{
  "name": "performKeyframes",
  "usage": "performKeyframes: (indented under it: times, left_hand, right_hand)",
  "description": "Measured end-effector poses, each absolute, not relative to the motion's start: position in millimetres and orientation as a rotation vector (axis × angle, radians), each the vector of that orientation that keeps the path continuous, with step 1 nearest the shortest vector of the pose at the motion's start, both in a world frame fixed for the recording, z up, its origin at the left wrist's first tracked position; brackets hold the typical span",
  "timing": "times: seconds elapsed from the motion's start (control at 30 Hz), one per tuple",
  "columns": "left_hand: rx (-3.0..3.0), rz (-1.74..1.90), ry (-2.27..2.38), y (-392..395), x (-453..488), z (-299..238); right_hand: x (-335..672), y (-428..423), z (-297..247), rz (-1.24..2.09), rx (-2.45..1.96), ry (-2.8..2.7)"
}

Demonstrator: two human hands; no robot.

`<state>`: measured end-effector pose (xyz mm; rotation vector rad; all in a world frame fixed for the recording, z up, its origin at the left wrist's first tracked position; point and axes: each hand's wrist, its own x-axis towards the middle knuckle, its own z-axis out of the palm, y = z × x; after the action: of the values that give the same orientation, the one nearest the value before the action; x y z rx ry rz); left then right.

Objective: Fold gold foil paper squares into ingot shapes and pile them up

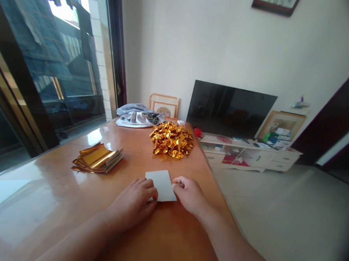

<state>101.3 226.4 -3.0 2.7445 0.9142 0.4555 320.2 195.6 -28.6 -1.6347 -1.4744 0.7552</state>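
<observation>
A small white sheet of paper (162,184) lies flat on the orange-brown wooden table (71,203) just ahead of me. My left hand (134,204) rests on the sheet's near left corner, fingers curled and pressing down on it. At the sheet's right edge my right hand (188,193) pinches the paper between thumb and fingers. Further back in the middle of the table sits a heap of folded gold foil pieces (171,139). To the left lies a stack of flat gold foil sheets (98,159).
A bundle of grey and white clothes (138,115) lies at the table's far end, with picture frames (164,105) behind it. Right of the table stand a dark television (230,109) and a low white cabinet (249,154). Glass doors (49,69) line the left side.
</observation>
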Motion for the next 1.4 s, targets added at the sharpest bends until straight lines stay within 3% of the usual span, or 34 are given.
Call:
performKeyframes:
  times: [0.1, 0.37, 0.97, 1.4]
  left_hand:
    - [2.736, 0.419, 0.916, 229.1, 100.8, -7.1]
    - [2.682, 0.387, 0.922, 233.3, 98.2, -15.6]
    - [2.491, 0.319, 1.008, 240.7, 84.3, -5.3]
    - [2.409, 0.303, 1.244, 247.1, 86.9, -20.4]
  right_hand:
    - [324.1, 192.0, -25.3, 0.510, -1.603, -1.699]
    - [321.4, 178.3, -17.1, 0.479, -1.567, -2.123]
    - [333.7, 185.7, -18.4, 0.575, -1.496, -2.157]
    - [332.1, 197.6, -38.1, 0.543, -1.679, -1.925]
